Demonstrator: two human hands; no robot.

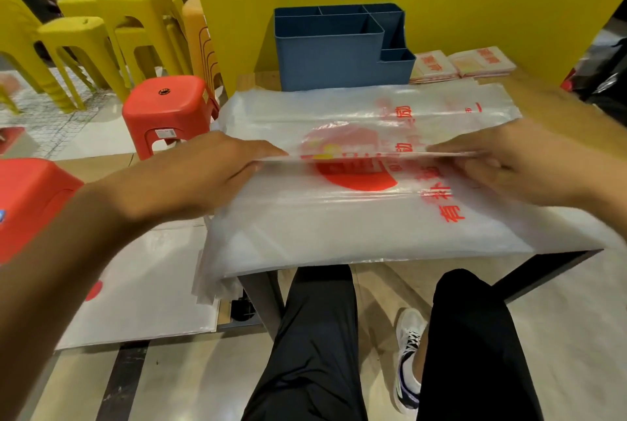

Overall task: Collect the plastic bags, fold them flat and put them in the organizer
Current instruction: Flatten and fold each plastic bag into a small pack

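The person sat at a small counter (543, 98) and both hands were on a clear plastic bag (339, 210) with red print. The bag lay flat on top of a pile of the same bags, which covered most of the counter and hung a little over its near edge. The left hand (203, 173) held the raised fold of the bag at its left side, with the fingers pinching the thin edge. The right hand (509, 166) held the same fold at its right side, the fingers curled around the edge. Between the two hands the fold stood slightly up from the pile, across the red circle printed on the bag.

Behind the pile, at the far side of the counter, stood the blue organizer (332, 57) with several compartments; no bag was visible inside it. Just beside the organizer, on its right, lay two small stacks of folded bags (464, 64), touching each other. A yellow board (441, 30) with black characters stood behind them.

On the left of the counter stood a red stool (166, 108), and farther back some yellow stools (112, 27). A flat white sheet (142, 285) lay low on the left side. The person's legs in black trousers (315, 335) and one white shoe (409, 352) were seen below the counter.
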